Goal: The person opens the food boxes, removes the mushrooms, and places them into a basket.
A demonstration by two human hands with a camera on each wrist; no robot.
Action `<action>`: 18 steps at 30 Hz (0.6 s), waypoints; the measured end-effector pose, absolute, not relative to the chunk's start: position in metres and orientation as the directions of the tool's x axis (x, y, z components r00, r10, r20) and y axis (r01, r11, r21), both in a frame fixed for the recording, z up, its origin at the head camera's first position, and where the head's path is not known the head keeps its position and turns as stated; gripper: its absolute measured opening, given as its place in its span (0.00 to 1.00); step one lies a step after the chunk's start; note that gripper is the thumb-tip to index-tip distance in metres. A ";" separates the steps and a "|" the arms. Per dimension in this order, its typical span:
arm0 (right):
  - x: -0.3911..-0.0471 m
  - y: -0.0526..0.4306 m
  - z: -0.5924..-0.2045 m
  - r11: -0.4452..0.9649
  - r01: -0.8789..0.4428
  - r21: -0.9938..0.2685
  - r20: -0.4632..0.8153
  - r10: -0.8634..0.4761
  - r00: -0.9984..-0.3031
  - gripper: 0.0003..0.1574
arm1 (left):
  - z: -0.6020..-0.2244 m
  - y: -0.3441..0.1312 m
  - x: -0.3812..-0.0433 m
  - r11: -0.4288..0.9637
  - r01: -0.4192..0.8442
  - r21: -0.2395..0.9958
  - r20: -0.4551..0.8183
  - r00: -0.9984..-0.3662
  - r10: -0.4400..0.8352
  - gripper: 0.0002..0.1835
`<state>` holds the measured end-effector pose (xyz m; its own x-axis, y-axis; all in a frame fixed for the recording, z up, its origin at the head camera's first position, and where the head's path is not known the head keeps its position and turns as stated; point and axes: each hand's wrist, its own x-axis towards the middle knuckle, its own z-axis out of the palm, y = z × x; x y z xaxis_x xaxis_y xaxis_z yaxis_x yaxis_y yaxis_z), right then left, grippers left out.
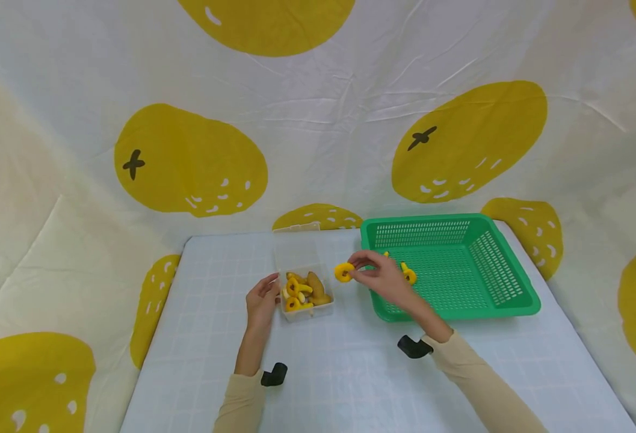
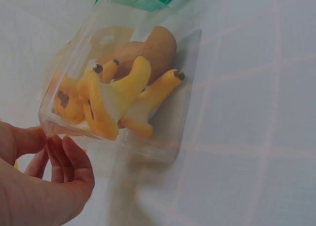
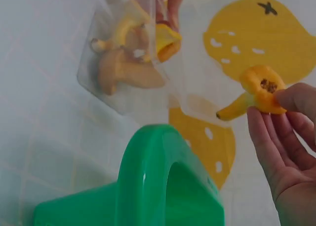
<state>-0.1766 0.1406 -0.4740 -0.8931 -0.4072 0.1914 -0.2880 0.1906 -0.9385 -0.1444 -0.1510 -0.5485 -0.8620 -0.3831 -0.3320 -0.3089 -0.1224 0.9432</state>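
Note:
My right hand [image 1: 382,278] pinches a yellow trumpet-shaped mushroom [image 1: 342,272] by its cap, in the air between the box and the green basket. In the right wrist view that mushroom [image 3: 256,90] has a dark speckled hollow in its cap and its stem points left. My left hand [image 1: 261,304] pinches the near-left corner of a clear plastic box [image 1: 324,311], thumb against fingers in the left wrist view. Several yellow mushrooms [image 2: 116,95] and brown mushrooms [image 2: 160,50] lie in the box, some of them overlapping.
The green plastic basket [image 1: 458,314] stands at the right of the white table [image 1: 345,373], with a yellow mushroom [image 1: 409,275] partly behind my right hand. The box's clear lid [image 1: 296,254] is raised at the back. A fabric wall with yellow fruit prints surrounds the table.

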 end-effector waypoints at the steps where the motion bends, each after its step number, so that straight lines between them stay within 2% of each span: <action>1: -0.176 0.144 -0.473 0.191 -0.290 -0.938 0.200 -0.388 -0.900 0.14 | -0.549 -0.151 -0.145 -0.120 -0.309 0.943 -0.331 -0.862 -0.383 0.16; 4: -0.172 0.154 -0.467 0.181 -0.292 -0.939 0.221 -0.334 -0.917 0.15 | -0.548 -0.151 -0.145 -0.115 -0.315 0.942 -0.334 -0.861 -0.384 0.16; 10: -0.175 0.180 -0.480 0.094 -0.310 -0.946 0.277 -0.262 -0.925 0.15 | -0.548 -0.152 -0.144 -0.118 -0.314 0.942 -0.335 -0.863 -0.379 0.16; 18: -0.170 0.210 -0.495 0.124 -0.293 -0.948 0.261 -0.219 -0.940 0.15 | -0.549 -0.152 -0.144 -0.118 -0.320 0.940 -0.340 -0.857 -0.387 0.16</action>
